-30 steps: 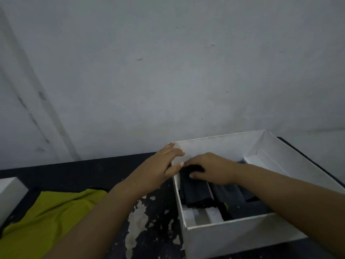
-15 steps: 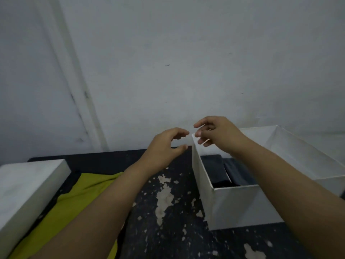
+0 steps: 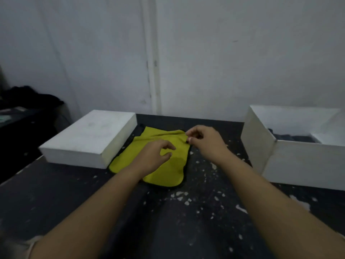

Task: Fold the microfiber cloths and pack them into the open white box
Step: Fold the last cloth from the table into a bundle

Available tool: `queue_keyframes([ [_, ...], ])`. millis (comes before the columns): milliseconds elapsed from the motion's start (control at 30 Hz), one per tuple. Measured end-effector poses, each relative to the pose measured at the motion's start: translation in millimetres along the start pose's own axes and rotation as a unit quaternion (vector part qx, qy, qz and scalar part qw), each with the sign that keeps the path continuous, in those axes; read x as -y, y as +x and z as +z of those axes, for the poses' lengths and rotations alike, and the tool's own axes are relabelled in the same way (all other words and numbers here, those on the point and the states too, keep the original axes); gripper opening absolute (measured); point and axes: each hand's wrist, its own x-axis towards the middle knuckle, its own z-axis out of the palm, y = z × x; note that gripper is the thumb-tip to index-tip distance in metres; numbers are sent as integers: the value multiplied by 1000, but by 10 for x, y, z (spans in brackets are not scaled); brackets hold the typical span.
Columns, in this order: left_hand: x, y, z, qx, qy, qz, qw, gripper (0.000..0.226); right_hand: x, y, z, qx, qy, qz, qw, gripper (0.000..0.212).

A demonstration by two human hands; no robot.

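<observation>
Step in hand, next cloth pickup: your right hand (image 3: 202,142) pinches the far right corner of the yellow microfiber cloth (image 3: 164,165) lying flat on the dark table (image 3: 186,221), your left hand (image 3: 153,157) hovers loosely curled and empty above it, so fold next, then carry to the open white box (image 3: 291,161) at right.

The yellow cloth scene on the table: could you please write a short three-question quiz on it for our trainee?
1. True or false: the yellow cloth lies inside the open white box.
2. Which hand pinches the cloth's far corner? A) left hand B) right hand
3. Fill in: the closed white box sits to the cloth's ____.

Key: 1 false; 2 B; 3 left.
</observation>
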Motion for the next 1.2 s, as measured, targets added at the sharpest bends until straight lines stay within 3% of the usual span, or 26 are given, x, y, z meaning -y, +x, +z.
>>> queue_keyframes([
  [300, 617, -682, 135, 23, -23, -20, 999, 15, -221, -665, 1021, 49, -51, -10, 997, 14],
  [600, 744, -723, 174, 46, -91, -21, 995, 22, -321, -768, 1085, 99, -160, -76, 979, 27],
  [867, 764, -733, 194, 64, -101, -33, 992, 27, -271, -830, 1161, 60, -279, -151, 946, 21],
  [967, 745, -748, 185, 72, -75, -28, 994, 33, -212, -839, 1149, 45, -287, -119, 949, 20],
  [1200, 742, -771, 219, -24, -48, -21, 998, 36, -202, -842, 1134, 51, -237, -81, 967, 18],
])
